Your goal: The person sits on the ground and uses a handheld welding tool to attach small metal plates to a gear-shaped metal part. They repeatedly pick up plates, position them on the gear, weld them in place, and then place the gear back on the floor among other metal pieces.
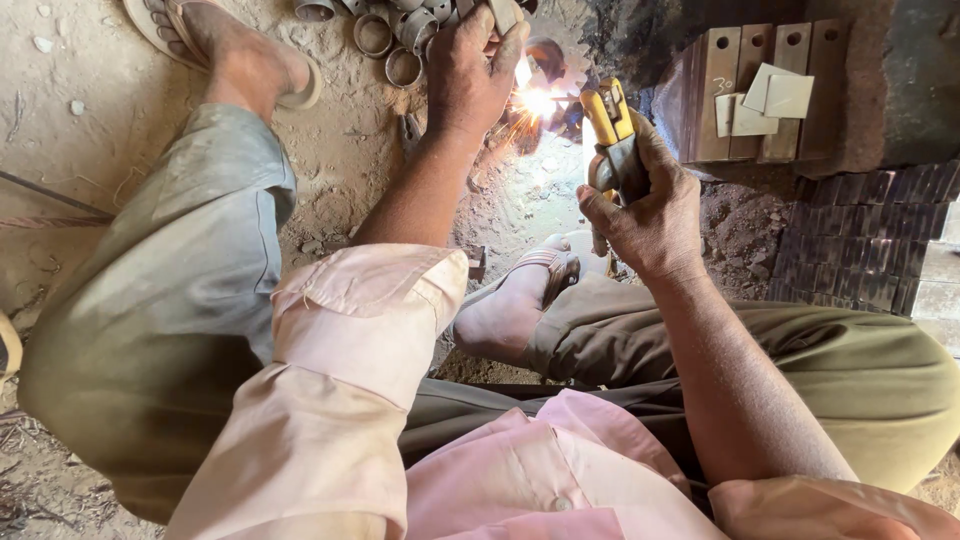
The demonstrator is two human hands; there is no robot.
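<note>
Head view shows welding on a sandy dirt floor [90,120], and every place below is told from the bright white arc [537,101]. Right hand [645,215], just below and to the right of the arc, has its grip fully closed round the yellow-handled metal electrode holder [612,135], whose tip points at the glow. Left hand [470,75], touching the spot just left of the arc, is closed over a small grey metal piece [503,14], steadying it. To do this step well, in my judgement, the holder wants a steady angle and a short arc, with the left fingers kept off the heated seam.

Left of the arc lie short, dull grey steel tube rings [385,35], round and hollow. Right of it stand flat, brown, drilled metal bars [760,90] with pale square card pieces [770,95] resting on them. Sparks scatter over gritty soil.
</note>
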